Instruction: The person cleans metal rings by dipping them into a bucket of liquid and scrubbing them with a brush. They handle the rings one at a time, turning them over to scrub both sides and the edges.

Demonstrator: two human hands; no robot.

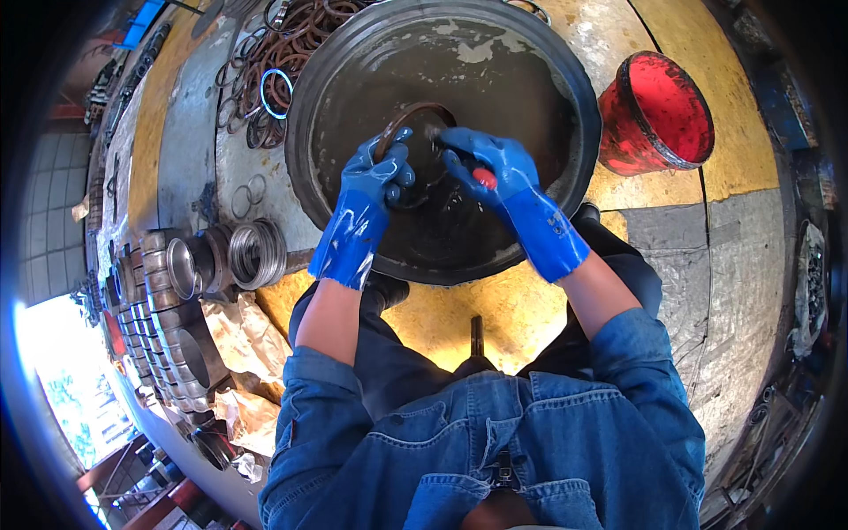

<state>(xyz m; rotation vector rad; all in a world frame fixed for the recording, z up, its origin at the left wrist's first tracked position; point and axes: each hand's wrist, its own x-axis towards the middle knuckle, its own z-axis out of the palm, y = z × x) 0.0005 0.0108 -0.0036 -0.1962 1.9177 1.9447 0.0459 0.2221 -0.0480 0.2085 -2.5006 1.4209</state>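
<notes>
Both my hands wear blue rubber gloves, wet with grey liquid, and are held over a wide, dark round tub (301, 124) of murky grey liquid. My left hand (375, 170) is closed around the lower left side of a brown metal ring (422, 107). In my right hand (496, 161) is a tool with a red handle (485, 177); its working end sits near the right side of the ring, blurred and partly hidden by my fingers. The ring's lower part is hard to make out against the dark liquid.
Rusty rings (322, 35) lie heaped beyond the tub's left side, with a shiny ring (276, 94) at the edge. A red bucket (618, 132) stands at the right. Metal coils (258, 254), stacked cylindrical parts (172, 309) and brown paper (243, 340) are at the left.
</notes>
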